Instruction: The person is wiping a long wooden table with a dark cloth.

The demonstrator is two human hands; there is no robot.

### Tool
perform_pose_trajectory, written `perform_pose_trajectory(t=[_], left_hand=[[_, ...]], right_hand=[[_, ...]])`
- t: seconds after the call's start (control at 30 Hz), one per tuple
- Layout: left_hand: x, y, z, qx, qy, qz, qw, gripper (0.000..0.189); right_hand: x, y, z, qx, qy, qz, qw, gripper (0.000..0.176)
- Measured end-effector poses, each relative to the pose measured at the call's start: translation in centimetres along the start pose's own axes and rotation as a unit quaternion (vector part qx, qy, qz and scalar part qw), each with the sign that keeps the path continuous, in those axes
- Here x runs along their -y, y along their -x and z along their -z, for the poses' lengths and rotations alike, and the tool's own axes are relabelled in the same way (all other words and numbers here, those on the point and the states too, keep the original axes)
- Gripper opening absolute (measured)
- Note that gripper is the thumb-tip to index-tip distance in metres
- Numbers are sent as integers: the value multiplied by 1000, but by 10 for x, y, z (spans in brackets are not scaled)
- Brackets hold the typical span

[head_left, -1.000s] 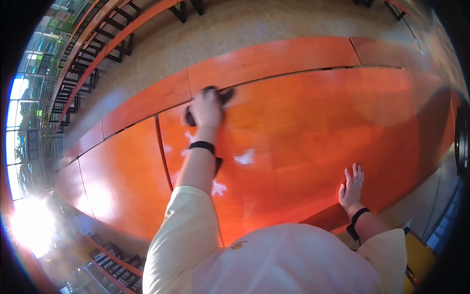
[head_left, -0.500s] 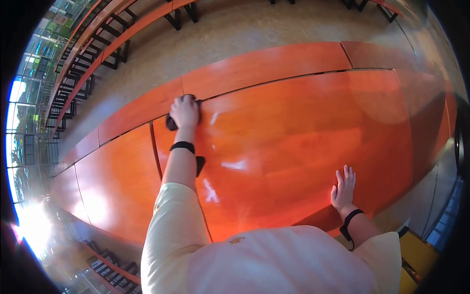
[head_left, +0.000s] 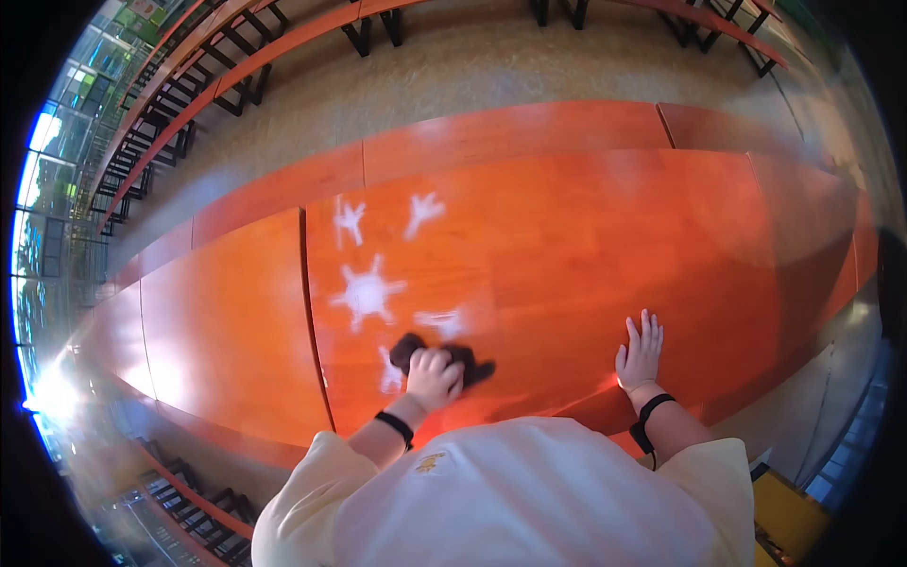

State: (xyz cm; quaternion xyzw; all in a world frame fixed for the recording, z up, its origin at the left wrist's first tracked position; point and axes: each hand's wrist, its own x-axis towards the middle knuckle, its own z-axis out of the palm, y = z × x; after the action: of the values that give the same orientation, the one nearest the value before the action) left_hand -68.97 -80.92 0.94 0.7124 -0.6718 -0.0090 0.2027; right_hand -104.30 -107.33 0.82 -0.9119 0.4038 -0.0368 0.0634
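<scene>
Near the front edge of the long orange table [head_left: 567, 246], my left hand [head_left: 436, 379] is closed on a dark cloth [head_left: 468, 366] that is bunched against the tabletop. The cloth sticks out on both sides of my fingers. Bright white patches of reflected light lie on the surface beyond and left of it. My right hand [head_left: 641, 351] rests flat on the table farther right, its fingers spread and nothing in it. Each wrist wears a black band.
A dark gap [head_left: 312, 321] divides the tabletop left of my left hand. A long bench [head_left: 510, 126] runs along the table's far side. More benches with black legs [head_left: 250, 55] stand beyond. A yellow object [head_left: 789, 506] is at lower right.
My left hand has come back from the table's far edge toward my body with the dark cloth, uncovering light reflections. My right hand has stayed flat on the table.
</scene>
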Motion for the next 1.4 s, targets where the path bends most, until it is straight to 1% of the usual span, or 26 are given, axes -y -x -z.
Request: perform_pose_trajectory(t=[0.1,0.17,0.23,0.27,0.3,0.33,0.37,0.4,0.43,0.47,0.5,0.57,0.63,0.67,0.77,0.87,0.9,0.97,1.03,1.13,1.2,1.23,1.3,1.33,1.37,1.4], left_hand=[[-11,35,1,33,23,-67,997,27],[11,7,14,33,41,-149,987,25],[47,-27,11,42,-21,-70,996,21],[65,-57,20,46,-88,-12,995,20],[93,-82,18,3,-138,36,990,22],[126,-104,10,4,-115,130,985,21],[156,-128,6,-77,-125,128,981,21],[177,-151,7,-57,-119,188,973,28],[202,-168,0,-97,-142,189,967,39],[217,-181,-8,-119,-150,229,954,47],[220,-191,-8,-135,-165,227,950,51],[210,-187,-13,-152,-113,228,955,45],[159,-160,-11,-124,-85,210,966,34],[126,-138,-16,-158,-102,144,972,23],[8,-44,-9,-76,-12,52,996,24],[-74,61,6,-11,24,50,998,24],[-85,89,6,2,33,30,999,24],[-104,134,0,-5,-5,51,999,24],[-130,127,-1,-29,-40,158,986,24],[-163,103,-20,-58,-83,212,972,25],[-186,80,-29,-76,-76,197,974,24],[-199,66,-31,-89,-68,188,976,23],[-227,39,-53,-112,-58,185,975,25],[-239,23,-62,-115,-48,182,975,25],[-257,5,-67,-118,-37,179,976,25],[-268,-6,-73,-119,-23,158,980,26]], right_hand=[[2,0,0,-1,6,-4,1000,61],[1,1,-2,-15,-4,9,1000,61],[0,0,-5,-16,7,-6,1000,61],[1,1,-7,-10,8,-9,1000,61],[2,1,-9,-21,9,-11,1000,61],[-1,1,-10,-31,12,-11,999,61],[-3,1,-11,-33,14,-9,999,61],[-4,1,-11,-29,15,-10,999,60],[-4,1,-11,-26,14,-13,999,59],[-5,0,-11,-24,14,-19,999,59],[-5,1,-11,-16,12,-21,1000,59],[-3,2,-8,-3,7,-22,1000,58],[-2,1,-9,-11,12,-17,1000,58],[-3,2,-10,-7,7,-19,1000,58],[-2,1,-13,-21,-8,-7,1000,60],[4,2,-15,-48,-10,9,999,57],[4,1,-15,-40,-1,7,999,58],[6,2,-21,-44,-4,11,999,58],[4,0,-27,-42,-10,15,999,57],[-9,-1,-33,-56,-37,35,997,55],[-8,-2,-27,-76,-114,35,990,52],[-5,-4,-16,-76,-162,37,983,44],[-18,-3,-16,-48,-227,55,971,37],[-23,-3,-12,-49,-239,63,968,29],[-38,-7,0,-51,-237,77,967,29],[-49,-9,6,24,-411,64,909,27]])
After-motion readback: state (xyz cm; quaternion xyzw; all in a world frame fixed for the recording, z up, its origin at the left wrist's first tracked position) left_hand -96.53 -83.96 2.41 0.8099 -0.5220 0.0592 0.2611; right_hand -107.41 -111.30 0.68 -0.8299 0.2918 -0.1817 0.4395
